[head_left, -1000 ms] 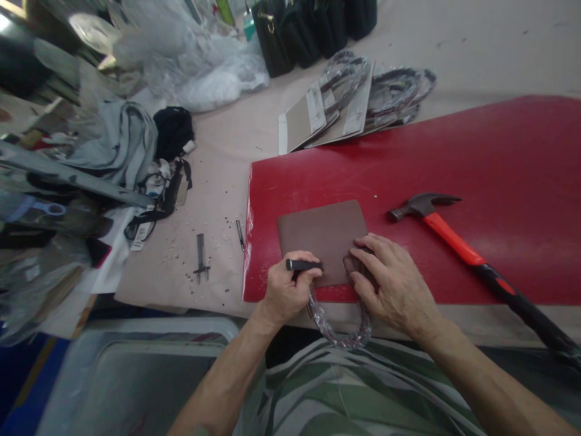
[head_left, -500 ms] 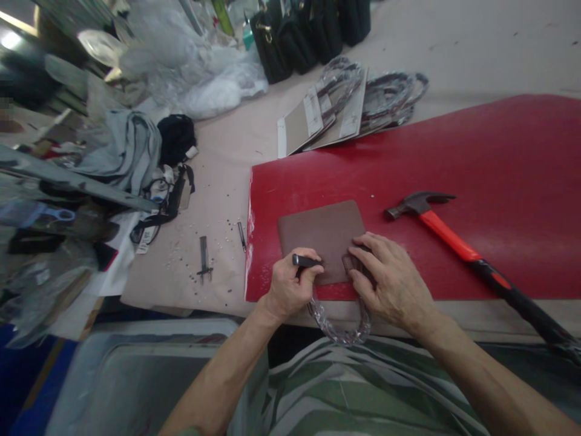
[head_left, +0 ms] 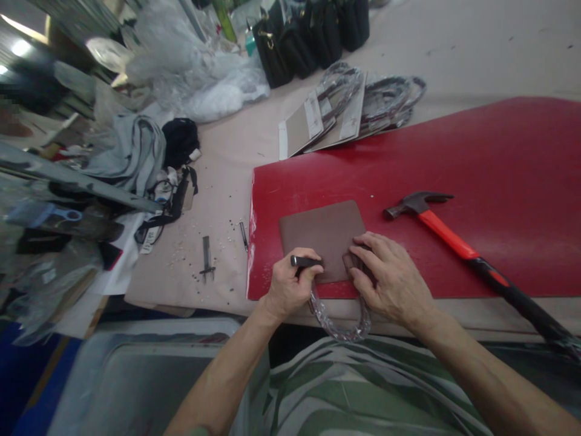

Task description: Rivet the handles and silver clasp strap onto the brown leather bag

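My left hand [head_left: 295, 281] is closed around a short dark rod-shaped punch [head_left: 305, 261], tilted low over the lower edge of a brown leather panel [head_left: 324, 233]. What its tip touches is hidden by the fingers. A bag handle [head_left: 340, 333] wrapped in clear plastic loops below the panel toward my body. My right hand [head_left: 390, 275] presses one tab end of this handle to the panel, thumb and fingers around it. The handle's other end disappears under my left hand. To the right of the panel lies a claw hammer [head_left: 447, 231] with a red and black grip.
A red mat [head_left: 499, 157] lies under the work. Behind it are plastic-wrapped handles with card panels [head_left: 327, 118] and several black bags [head_left: 313, 39]. Small metal tools [head_left: 207, 259] and scattered bits lie left. A grey bin [head_left: 158, 369] stands below the table edge.
The view has shifted very slightly. Both hands, the punch, the handle and the panel keep practically the same positions.
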### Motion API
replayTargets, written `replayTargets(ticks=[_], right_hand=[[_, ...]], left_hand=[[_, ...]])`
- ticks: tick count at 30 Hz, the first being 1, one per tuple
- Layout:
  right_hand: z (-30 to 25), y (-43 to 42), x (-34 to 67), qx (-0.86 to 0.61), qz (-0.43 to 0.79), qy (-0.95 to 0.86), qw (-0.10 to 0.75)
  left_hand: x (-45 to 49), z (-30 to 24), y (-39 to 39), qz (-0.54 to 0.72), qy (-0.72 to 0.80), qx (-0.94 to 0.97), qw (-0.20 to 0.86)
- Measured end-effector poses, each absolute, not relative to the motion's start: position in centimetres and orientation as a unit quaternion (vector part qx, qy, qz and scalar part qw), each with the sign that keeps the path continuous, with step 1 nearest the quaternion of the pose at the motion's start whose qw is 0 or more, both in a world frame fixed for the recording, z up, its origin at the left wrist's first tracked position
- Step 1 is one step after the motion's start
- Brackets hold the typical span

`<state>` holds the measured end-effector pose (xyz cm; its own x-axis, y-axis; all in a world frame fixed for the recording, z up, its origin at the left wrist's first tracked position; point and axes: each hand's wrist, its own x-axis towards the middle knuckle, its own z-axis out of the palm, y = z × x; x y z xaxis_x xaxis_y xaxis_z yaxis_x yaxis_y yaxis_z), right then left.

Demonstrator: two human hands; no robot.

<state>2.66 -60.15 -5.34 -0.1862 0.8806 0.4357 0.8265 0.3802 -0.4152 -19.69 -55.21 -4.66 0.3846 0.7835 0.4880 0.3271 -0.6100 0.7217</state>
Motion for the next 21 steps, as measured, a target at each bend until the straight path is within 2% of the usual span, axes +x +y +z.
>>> replayTargets(ticks=[21], right_hand=[[-5.39,-60.23,2.68,-0.553,0.045,-0.768,0.32]], left_hand=[[-19.52,-4.79,-54.47,0.375,0.353,0.808,0.287]])
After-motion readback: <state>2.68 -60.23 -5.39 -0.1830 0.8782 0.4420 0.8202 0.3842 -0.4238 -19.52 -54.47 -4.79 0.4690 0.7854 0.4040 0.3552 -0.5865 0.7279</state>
